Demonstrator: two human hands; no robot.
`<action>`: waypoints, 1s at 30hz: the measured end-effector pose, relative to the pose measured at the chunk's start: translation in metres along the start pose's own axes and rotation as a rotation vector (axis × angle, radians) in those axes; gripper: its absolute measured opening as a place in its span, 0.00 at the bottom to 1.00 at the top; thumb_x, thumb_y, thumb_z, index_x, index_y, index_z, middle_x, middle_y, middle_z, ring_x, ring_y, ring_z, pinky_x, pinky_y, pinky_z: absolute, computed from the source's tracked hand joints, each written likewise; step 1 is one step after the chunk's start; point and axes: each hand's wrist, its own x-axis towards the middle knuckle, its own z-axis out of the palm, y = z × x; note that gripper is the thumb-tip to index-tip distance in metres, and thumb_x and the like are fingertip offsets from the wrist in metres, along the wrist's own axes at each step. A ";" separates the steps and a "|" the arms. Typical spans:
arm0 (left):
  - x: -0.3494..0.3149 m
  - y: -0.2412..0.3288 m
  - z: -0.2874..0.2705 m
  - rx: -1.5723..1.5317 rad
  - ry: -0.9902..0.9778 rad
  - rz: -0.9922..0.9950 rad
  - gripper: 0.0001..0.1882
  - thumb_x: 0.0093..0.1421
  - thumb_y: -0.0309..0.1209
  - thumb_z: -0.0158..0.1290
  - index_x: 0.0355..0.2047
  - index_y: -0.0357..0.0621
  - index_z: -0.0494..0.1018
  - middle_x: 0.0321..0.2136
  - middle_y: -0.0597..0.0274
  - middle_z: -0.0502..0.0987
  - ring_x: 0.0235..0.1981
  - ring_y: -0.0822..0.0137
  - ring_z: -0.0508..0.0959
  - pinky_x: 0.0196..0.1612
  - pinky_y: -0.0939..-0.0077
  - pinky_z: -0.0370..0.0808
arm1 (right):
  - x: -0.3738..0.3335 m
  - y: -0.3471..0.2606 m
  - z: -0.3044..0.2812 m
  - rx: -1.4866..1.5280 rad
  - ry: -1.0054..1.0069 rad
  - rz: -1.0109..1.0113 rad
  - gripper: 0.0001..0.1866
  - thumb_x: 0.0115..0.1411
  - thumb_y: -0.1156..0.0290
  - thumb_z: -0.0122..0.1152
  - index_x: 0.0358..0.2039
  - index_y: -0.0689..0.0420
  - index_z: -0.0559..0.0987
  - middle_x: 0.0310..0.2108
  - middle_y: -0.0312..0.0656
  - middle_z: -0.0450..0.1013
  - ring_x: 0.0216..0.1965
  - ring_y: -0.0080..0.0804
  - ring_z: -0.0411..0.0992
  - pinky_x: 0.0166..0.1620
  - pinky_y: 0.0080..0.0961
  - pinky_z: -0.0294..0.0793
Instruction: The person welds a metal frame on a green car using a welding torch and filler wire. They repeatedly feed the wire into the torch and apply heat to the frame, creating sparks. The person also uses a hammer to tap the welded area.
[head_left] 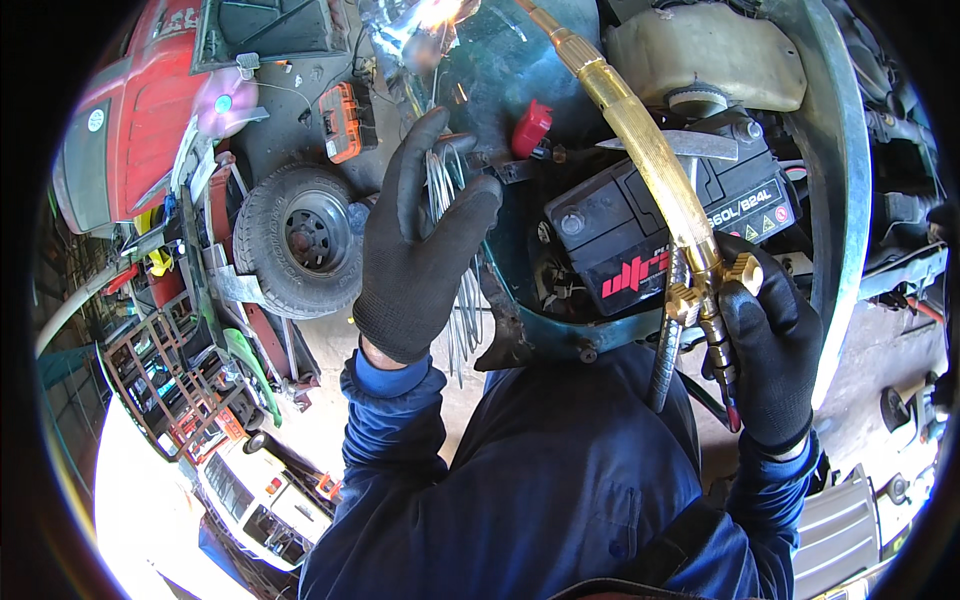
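My left hand [415,250], in a black glove, is closed around a bundle of thin silvery wire [466,320] whose loose lengths hang below the palm. In my right hand [775,350], also gloved in black, is a brass gas welding torch [640,130], gripped near its valve knobs. The torch slants up and left over a black car battery [650,220]. A hammer with a pointed head [715,145] lies across the battery, its ribbed metal handle [665,365] passing partly behind the torch. Bright glare and sparks [438,14] show at the top edge, hiding the spot there.
A green metal vehicle body edge [845,200] curves past on the right. Beside the battery are a pale plastic tank [705,55] and a red cap [532,128]. On the floor at left lie a tyre [300,235] and an orange toolbox [342,122]; a red vehicle [150,120] stands beyond.
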 end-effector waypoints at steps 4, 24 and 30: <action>0.000 0.000 0.001 -0.009 0.006 -0.005 0.35 0.70 0.28 0.62 0.74 0.35 0.62 0.57 0.52 0.78 0.56 0.69 0.76 0.60 0.71 0.74 | 0.000 0.001 0.000 0.021 -0.001 0.000 0.20 0.74 0.65 0.61 0.59 0.64 0.81 0.46 0.44 0.83 0.45 0.26 0.81 0.52 0.28 0.79; 0.005 -0.003 0.002 -0.038 0.015 0.014 0.34 0.70 0.27 0.61 0.73 0.36 0.64 0.56 0.53 0.79 0.54 0.71 0.77 0.58 0.73 0.76 | 0.003 0.010 0.002 -0.049 0.017 -0.069 0.26 0.76 0.59 0.58 0.66 0.62 0.76 0.34 0.40 0.82 0.20 0.16 0.74 0.23 0.15 0.73; 0.007 -0.002 0.002 -0.033 0.004 0.018 0.34 0.69 0.28 0.62 0.73 0.36 0.64 0.55 0.55 0.79 0.52 0.72 0.77 0.56 0.73 0.77 | 0.001 0.003 0.001 0.025 0.011 -0.002 0.22 0.74 0.66 0.63 0.62 0.65 0.79 0.48 0.45 0.84 0.45 0.27 0.82 0.51 0.28 0.81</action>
